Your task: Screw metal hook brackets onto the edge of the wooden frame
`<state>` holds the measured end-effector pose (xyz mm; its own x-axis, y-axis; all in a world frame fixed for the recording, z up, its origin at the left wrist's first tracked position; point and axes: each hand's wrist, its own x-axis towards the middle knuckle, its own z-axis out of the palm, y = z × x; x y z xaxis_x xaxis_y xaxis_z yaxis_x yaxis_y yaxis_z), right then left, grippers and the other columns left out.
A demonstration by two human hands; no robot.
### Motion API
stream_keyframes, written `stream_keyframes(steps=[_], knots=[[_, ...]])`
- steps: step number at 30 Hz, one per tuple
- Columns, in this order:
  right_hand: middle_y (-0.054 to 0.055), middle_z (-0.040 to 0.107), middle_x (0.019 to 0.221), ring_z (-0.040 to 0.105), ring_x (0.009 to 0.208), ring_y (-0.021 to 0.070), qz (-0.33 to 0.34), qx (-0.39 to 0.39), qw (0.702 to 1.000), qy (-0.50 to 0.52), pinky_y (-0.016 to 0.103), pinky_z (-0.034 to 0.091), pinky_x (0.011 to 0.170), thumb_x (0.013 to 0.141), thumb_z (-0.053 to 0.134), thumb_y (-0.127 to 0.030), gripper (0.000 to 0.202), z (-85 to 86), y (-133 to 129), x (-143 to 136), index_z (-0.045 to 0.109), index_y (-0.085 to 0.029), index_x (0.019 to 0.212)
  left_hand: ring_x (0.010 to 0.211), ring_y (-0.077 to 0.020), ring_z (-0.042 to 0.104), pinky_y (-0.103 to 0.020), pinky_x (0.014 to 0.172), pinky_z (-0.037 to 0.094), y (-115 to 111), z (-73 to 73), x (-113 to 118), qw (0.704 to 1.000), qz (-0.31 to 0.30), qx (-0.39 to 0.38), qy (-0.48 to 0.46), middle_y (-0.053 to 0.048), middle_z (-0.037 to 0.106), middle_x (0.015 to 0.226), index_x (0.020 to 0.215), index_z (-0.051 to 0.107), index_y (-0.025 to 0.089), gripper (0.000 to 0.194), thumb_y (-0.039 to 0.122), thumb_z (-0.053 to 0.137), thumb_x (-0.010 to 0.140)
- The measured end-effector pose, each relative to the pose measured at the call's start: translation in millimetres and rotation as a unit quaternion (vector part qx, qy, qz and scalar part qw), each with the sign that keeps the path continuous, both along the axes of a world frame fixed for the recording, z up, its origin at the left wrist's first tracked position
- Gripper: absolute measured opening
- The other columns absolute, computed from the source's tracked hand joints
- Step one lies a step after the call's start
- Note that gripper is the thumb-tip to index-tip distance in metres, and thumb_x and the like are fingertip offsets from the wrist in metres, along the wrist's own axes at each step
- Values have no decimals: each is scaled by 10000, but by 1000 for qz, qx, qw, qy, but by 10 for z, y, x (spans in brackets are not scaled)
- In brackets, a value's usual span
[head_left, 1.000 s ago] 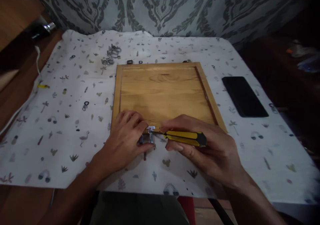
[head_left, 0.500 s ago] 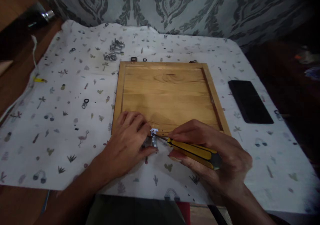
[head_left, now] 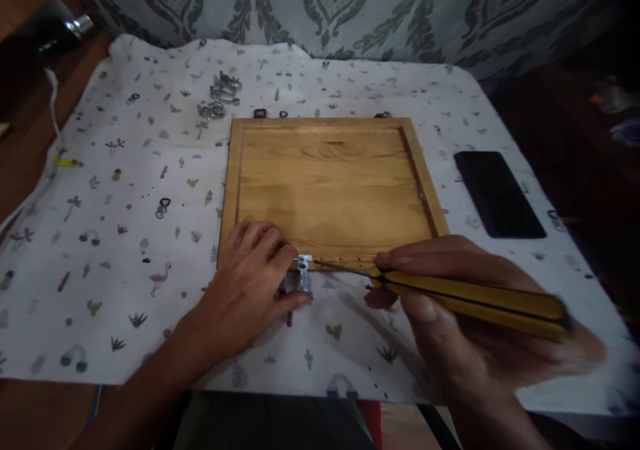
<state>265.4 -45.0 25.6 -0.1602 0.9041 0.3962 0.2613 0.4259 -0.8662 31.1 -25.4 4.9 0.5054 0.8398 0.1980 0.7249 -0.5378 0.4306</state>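
A shallow wooden panel with a raised frame (head_left: pixel 325 190) lies flat on the table. At its near edge, left of the middle, sits a small shiny metal latch (head_left: pixel 304 271). My left hand (head_left: pixel 255 277) grips this latch between thumb and fingers and rests over the panel's near left corner. In my right hand (head_left: pixel 480 323) is a screwdriver (head_left: pixel 465 300) with a yellow and black handle. Its thin shaft points left, and the tip is just right of the latch, close to the panel's edge. Several small dark holes run along that edge.
A black phone (head_left: pixel 500 193) lies to the right of the panel. Several metal latches (head_left: pixel 225 89) are piled behind its far left corner. Two small dark metal fittings stick out at the far edge. A white cord (head_left: pixel 55 110) hangs at the left, beside a patterned tablecloth (head_left: pixel 125 237).
My right hand has drawn the screwdriver back to the right, its tip leaving the latch and its handle swinging nearer to me. The left hand keeps its hold. The view has shifted slightly.
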Motion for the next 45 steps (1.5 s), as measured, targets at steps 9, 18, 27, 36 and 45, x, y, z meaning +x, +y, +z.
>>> stream_keyframes(steps=[9,18,27,36,45], knots=[[45,793,952,750,835,223,12,59,998,-27,382,654,699,937,762,-217,191,16,84,-138,744,-275,1118,1137,-330,583,-543,997,503,-1,-16,-7,1000,-8,14,7,-95,692,1127,1085,687,179,356,383,865,855],[45,777,923,749,825,192,19,95,994,-43,316,619,686,950,744,-193,132,-20,137,-172,737,-219,1079,1116,-342,592,-554,978,503,2,-17,-6,1000,-14,26,2,-111,690,1111,1068,691,141,399,389,890,828],[26,760,932,737,815,164,52,79,989,-114,291,614,706,996,693,-235,82,84,155,-148,683,-229,1078,1122,-338,586,-556,990,494,-2,-2,-2,1000,-14,18,8,-112,687,1098,1078,695,133,342,390,826,893],[12,750,897,734,786,166,33,98,987,-122,281,603,664,990,717,-286,79,89,185,-187,696,-240,1050,1113,-335,579,-557,988,497,3,-14,-11,999,-16,27,5,-115,690,1102,1095,703,138,342,396,816,900],[-8,713,791,691,686,154,-16,130,980,-147,284,564,580,968,751,-340,126,56,172,-271,680,-236,975,1132,-338,567,-567,1019,483,-9,0,-7,1000,-15,17,4,-117,681,1101,1135,700,132,349,406,778,933]])
